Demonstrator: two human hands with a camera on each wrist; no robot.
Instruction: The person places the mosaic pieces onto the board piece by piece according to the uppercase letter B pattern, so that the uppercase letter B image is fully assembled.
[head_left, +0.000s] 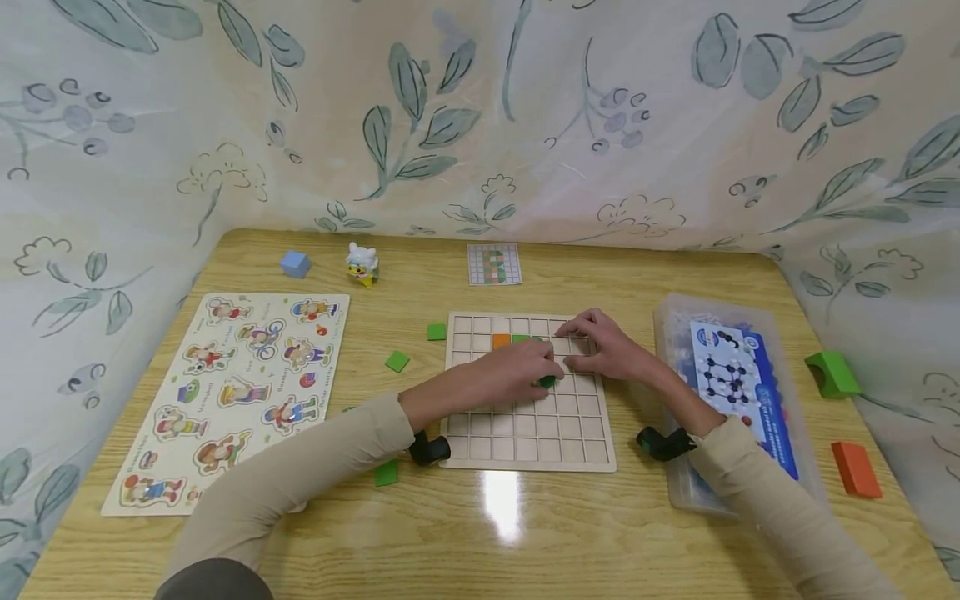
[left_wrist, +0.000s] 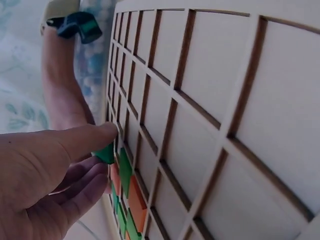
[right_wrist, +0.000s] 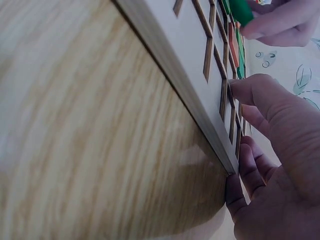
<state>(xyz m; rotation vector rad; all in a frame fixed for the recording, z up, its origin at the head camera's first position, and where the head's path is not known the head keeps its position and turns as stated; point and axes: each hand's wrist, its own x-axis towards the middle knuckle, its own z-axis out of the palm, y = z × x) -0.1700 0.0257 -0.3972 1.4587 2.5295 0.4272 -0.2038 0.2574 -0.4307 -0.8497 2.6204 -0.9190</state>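
From the head view, the left hand (head_left: 517, 371) pinches a small dark-green square tile (head_left: 548, 381) over the pale wooden grid board (head_left: 525, 437), which lies near the front edge of the yellow wood-grain tabletop (head_left: 480, 533), about midway along it. The right hand (head_left: 600, 346) rests with its fingers curved on the board's far right part, gripping nothing. An orange tile (head_left: 501, 340) and a green one (head_left: 521, 338) already sit in cells near the board's far edge. Loose light-green square tiles (head_left: 397, 361) lie left of the board; a picture puzzle of cartoon figures (head_left: 228, 392) occupies the table's left side, and a clear plastic box with a blue booklet (head_left: 731, 392) the right.

In the left-wrist view, thumb and fingers hold the green tile (left_wrist: 105, 153) by its edges, just above the grid's thin raised ribs. It looks light, stiff and smooth (likely painted wood or foam), so an edge pinch should suit it; the shallow cells look a snug fit.

In the right-wrist view, the right hand's fingertips (right_wrist: 252, 90) press the board's rim (right_wrist: 200, 120), the thumb at its side edge. The board seems rigid, flat and matte, and apt to slide on the glossy table.
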